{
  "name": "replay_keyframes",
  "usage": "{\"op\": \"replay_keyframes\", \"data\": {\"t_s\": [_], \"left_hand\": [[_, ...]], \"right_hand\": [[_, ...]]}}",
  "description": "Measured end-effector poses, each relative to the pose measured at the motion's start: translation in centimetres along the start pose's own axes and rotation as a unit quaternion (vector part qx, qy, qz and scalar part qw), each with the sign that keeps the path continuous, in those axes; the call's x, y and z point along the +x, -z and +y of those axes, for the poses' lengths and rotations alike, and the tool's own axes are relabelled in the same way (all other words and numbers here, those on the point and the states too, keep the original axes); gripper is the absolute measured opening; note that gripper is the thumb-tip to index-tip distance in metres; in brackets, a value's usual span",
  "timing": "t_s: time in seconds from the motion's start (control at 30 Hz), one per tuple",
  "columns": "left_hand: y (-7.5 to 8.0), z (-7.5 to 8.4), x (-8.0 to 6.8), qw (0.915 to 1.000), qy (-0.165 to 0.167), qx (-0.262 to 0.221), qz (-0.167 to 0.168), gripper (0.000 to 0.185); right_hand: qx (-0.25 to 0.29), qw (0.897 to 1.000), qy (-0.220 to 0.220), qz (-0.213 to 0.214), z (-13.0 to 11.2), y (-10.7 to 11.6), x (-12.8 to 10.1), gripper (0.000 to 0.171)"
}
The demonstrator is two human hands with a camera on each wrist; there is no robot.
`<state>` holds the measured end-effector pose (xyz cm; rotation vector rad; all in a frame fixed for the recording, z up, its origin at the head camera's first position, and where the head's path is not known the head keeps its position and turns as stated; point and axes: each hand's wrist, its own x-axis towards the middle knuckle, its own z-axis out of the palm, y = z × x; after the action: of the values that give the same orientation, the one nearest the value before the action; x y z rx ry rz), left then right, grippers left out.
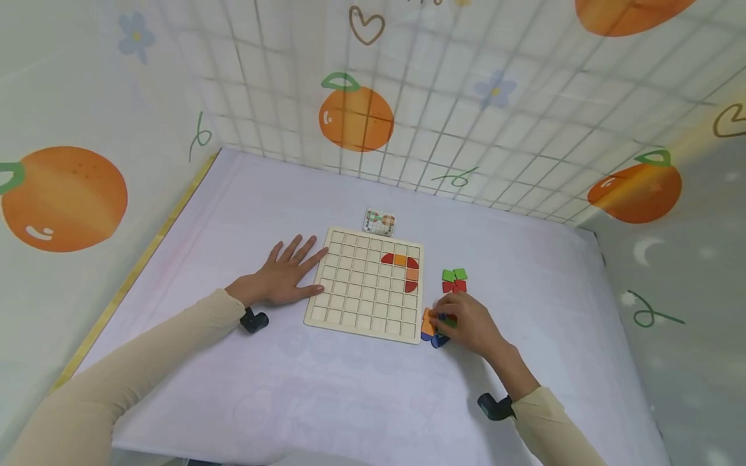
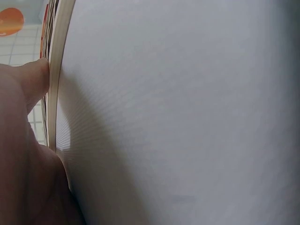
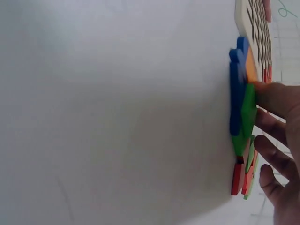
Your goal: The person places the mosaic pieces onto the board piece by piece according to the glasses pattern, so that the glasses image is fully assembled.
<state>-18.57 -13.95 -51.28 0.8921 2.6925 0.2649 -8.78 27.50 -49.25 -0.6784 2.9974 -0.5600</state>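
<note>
Head view, left hand: the left hand [image 1: 283, 274] lies flat on the desk [image 1: 245, 194] with the fingers spread, and the fingertips touch the left edge of the wooden grid board [image 1: 366, 285]. I judge it is there to keep the board from sliding.
Head view, board: most cells of the board are empty. Only a few tiles [image 1: 403, 267] sit in it, red and orange, in the upper right part, and they make a short bent line.
Head view, right hand: the right hand [image 1: 469, 321] rests on a small pile of loose tiles [image 1: 432, 325] just beside the lower right corner of the board. The fingers are bent over the pile; it seems they pick at one piece.
Head view, others: green and red tiles [image 1: 454, 280] lie apart, a little further up. A small pattern card [image 1: 379, 221] lies behind the top edge of the board.
Left wrist view: a finger [image 2: 35, 77] presses against the thin edge of the board [image 2: 58, 70]; the rest is the pale desk cloth [image 2: 187, 112].
Right wrist view: the fingers [image 3: 276, 101] touch a green tile [image 3: 248, 110] which lies on blue tiles [image 3: 236, 93], with an orange one [image 3: 251, 68] next to it. If the piece is really pinched, I cannot tell.
</note>
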Motion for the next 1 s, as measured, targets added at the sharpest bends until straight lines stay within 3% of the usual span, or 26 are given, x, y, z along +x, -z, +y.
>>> {"op": "replay_keyframes", "data": {"t_s": [0.17, 0.3, 0.63, 0.87, 1.0], "left_hand": [[-0.1, 0.0, -0.1, 1.0, 0.0, -0.004, 0.004, 0.086], [-0.1, 0.0, -0.1, 0.9999, -0.003, -0.01, 0.006, 0.086], [0.2, 0.0, -0.3, 1.0, 0.001, -0.001, 0.004, 0.085], [0.1, 0.0, -0.1, 0.9999, -0.004, -0.009, 0.004, 0.085], [0.1, 0.1, 0.0, 1.0, -0.005, -0.006, 0.0, 0.085]], "right_hand": [[-0.042, 0.998, 0.023, 0.043, 0.3, -0.1, 0.2, 0.02], [-0.062, 0.996, 0.037, 0.048, 0.5, 0.0, 0.4, 0.021], [-0.056, 0.994, 0.057, 0.081, 0.2, 1.2, 3.7, 0.021], [-0.025, 0.992, 0.108, 0.056, -1.3, 0.1, 7.1, 0.021], [-0.027, 0.994, 0.105, 0.031, -2.0, -0.8, 8.0, 0.021]]}}
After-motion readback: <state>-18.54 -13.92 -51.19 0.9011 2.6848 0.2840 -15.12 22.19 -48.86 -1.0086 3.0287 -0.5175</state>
